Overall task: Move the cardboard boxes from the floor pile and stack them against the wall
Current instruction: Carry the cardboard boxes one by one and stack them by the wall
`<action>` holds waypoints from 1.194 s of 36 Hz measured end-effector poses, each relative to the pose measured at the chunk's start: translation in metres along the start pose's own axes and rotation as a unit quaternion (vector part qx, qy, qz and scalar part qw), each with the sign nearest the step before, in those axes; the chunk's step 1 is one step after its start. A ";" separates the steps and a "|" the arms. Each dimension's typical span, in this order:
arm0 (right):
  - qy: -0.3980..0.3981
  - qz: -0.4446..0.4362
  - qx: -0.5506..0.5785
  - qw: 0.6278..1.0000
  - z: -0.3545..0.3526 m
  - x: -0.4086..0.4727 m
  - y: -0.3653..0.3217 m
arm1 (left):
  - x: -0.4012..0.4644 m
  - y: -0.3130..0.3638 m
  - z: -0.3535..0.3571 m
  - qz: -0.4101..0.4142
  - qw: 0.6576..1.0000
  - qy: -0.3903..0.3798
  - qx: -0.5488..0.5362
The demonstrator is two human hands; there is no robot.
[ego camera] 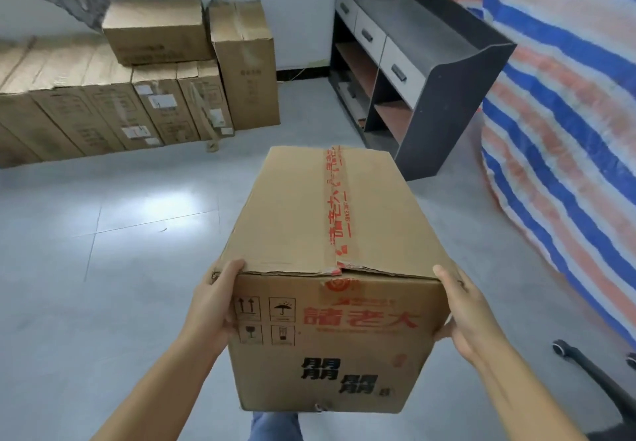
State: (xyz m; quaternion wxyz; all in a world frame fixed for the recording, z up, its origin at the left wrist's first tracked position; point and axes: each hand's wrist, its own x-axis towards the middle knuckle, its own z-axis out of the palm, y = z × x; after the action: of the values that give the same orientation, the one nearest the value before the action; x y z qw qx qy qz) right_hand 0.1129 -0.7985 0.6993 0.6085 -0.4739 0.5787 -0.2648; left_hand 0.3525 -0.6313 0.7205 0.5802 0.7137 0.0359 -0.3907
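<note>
I carry a long cardboard box [330,220] in front of me above the grey floor; it has red printed tape along its top and red and black characters on its near end. My left hand [210,306] grips the near left corner, thumb on the top edge. My right hand [468,313] grips the near right corner, its fingers hidden behind the side. At the far left, a row of flat boxes [103,106] stands against the wall. A smaller box [155,31] lies on top of the row, and a tall upright box [244,62] stands at its right end.
A black shelf unit [430,62] with grey drawers stands ahead on the right. A blue, white and orange striped tarp [568,130] covers a bulky heap at the right. A chair base with castors [564,347] pokes in at lower right. Grey tiled floor [120,234] lies between me and the boxes.
</note>
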 end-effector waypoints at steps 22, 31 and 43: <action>0.011 0.044 -0.003 0.999 0.149 0.350 -0.210 | 0.317 0.260 0.174 0.005 1.000 -0.030 0.007; -0.055 0.053 -0.026 0.997 0.151 0.556 -0.285 | 0.418 0.341 0.293 0.004 1.000 -0.006 -0.019; -0.089 0.018 -0.042 0.995 0.220 0.728 -0.407 | 0.553 0.453 0.383 0.006 0.998 0.039 -0.050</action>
State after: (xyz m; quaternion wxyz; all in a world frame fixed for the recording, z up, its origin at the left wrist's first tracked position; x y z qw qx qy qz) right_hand 0.5537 -1.5401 0.7023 0.6416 -0.5108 0.5412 -0.1859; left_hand 0.7661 -1.3286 0.7427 0.6154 0.6991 0.0736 -0.3566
